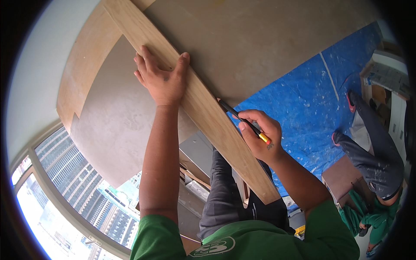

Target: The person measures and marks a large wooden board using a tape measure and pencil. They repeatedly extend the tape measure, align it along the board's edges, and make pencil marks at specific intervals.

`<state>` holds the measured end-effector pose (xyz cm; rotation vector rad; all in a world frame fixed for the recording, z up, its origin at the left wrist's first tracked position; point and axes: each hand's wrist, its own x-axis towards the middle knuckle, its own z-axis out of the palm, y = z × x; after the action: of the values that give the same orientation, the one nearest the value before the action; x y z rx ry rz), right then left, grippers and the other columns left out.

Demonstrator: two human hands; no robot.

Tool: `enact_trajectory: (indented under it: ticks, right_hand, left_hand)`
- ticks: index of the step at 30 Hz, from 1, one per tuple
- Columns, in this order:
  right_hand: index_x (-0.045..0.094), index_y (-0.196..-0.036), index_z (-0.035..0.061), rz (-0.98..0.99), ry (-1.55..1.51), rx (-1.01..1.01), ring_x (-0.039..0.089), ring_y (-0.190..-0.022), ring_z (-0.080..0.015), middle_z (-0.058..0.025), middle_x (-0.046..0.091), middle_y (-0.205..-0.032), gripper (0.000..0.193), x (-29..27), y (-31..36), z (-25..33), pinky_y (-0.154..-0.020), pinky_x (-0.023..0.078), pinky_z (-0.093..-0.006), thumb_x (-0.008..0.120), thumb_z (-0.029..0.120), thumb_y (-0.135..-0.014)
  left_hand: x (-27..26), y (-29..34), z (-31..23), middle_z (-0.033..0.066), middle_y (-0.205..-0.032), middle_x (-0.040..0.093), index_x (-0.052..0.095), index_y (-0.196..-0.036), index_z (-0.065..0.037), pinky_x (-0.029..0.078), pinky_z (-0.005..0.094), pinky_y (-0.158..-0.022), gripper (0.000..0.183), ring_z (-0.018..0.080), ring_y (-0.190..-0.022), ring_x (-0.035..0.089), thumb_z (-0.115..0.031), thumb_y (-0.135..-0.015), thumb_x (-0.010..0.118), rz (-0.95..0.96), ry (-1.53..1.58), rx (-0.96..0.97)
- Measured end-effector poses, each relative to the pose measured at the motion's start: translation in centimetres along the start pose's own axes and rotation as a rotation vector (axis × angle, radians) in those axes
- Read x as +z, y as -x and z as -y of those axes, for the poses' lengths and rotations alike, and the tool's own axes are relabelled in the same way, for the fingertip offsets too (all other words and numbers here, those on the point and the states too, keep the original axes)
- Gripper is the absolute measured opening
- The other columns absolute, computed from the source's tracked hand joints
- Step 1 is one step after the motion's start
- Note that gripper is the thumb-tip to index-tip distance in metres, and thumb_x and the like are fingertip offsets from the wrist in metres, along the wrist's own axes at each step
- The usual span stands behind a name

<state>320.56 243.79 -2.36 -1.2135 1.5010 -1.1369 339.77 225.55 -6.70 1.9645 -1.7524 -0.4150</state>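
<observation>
A long pale wooden plank [208, 117] lies slantwise across a large grey-brown sheet [242, 43], and its near end juts past the sheet's edge above my legs. My left hand [162, 78] straddles the plank, thumb at its right edge and fingers over its left edge, holding it against the sheet. Pinched in my right hand [262, 132] is a black pencil [242, 118] with a yellow band and a red eraser. Its point is beside the plank's right edge, at the sheet's border; whether it touches the sheet I cannot tell.
Blue sheeting [294, 117] with pale specks covers the floor to the right. A person in dark trousers [375, 151] is at the far right, near a brown box [342, 173]. Bare plywood [86, 65] shows at the upper left, and a window [73, 173] curves along the lower left.
</observation>
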Motion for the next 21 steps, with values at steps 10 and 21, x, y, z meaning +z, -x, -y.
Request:
enact_trajectory:
  ticks: [10,21]
  right_hand:
    - [0.066,-0.105,-0.0021,-0.016,0.002,-0.052,0.073,-0.082,-0.0199,-0.0134,0.072,-0.089,0.016,1.3,-2.8,0.2,-0.074,0.055,-0.0291,0.069,0.000,-0.089]
    - [0.066,-0.105,-0.0022,-0.016,-0.021,-0.035,0.074,-0.085,-0.0197,-0.0147,0.072,-0.091,0.014,1.3,-2.2,0.5,-0.076,0.055,-0.0280,0.067,0.000,-0.091]
  left_hand:
    - [0.1,0.0,0.0,0.0297,-0.159,0.030,0.028,-0.156,0.001,0.007,0.0479,-0.125,0.113,0.0379,-0.152,0.024,-0.060,-0.076,0.079,-0.005,-0.010,0.003]
    - [0.0,0.1,0.1,0.0296,-0.159,0.029,0.027,-0.157,0.001,0.007,0.0477,-0.125,0.113,0.0379,-0.152,0.023,-0.060,-0.076,0.079,-0.001,-0.013,0.000]
